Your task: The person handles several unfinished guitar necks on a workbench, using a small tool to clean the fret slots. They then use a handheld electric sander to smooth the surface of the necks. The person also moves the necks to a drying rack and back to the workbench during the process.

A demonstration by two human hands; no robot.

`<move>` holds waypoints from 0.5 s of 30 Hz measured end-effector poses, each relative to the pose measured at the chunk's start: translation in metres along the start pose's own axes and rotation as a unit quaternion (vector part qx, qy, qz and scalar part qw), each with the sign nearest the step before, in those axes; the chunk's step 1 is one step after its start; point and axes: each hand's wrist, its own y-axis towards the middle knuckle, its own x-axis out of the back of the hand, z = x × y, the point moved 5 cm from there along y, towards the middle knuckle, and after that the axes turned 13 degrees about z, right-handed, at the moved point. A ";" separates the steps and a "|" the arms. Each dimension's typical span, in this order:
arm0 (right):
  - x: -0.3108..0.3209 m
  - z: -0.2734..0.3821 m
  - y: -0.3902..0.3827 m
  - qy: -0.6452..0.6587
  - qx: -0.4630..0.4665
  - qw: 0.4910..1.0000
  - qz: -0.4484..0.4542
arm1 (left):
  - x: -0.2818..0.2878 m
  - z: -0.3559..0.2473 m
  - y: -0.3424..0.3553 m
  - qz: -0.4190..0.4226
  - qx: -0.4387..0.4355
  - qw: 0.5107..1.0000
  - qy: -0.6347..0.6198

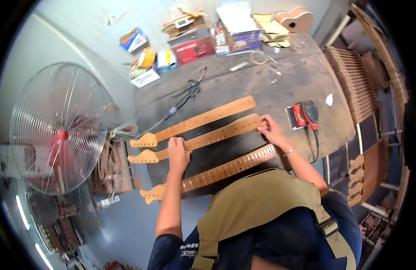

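Observation:
Three light-wood guitar necks lie roughly parallel, headstocks leftward, across a dark pad (212, 160) at the bench's near side. My left hand (178, 152) grips the middle neck (219, 132) a short way right of its headstock. My right hand (268, 129) pinches the same neck's right end. The back neck (203, 118) lies just beyond it. The front neck (217, 173), with pale fret lines, lies closer to me, partly behind my left forearm. A red-and-black electric sander (306, 113) with a cord sits right of my right hand.
Pliers (192, 87) and cable lie on the workbench (298, 76). Boxes (192, 47), tape rolls (146, 58), yellow sheets (271, 36) and a guitar body (294, 20) line the back. A large fan (57, 119) stands left. Racks of wooden necks (351, 83) stand right.

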 end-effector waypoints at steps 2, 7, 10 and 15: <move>-0.003 0.016 -0.013 0.005 -0.004 1.000 0.026 | 0.000 0.005 -0.002 0.038 0.002 0.999 -0.015; 0.008 0.034 -0.011 -0.006 0.024 0.999 -0.036 | -0.014 -0.003 -0.013 0.033 -0.055 0.994 0.086; 0.011 0.061 0.006 -0.153 0.036 0.986 -0.062 | 0.001 -0.025 -0.016 0.041 -0.038 0.998 0.003; -0.008 0.110 0.060 -0.396 0.140 0.907 -0.028 | -0.003 0.019 -0.002 -0.008 0.057 0.998 0.030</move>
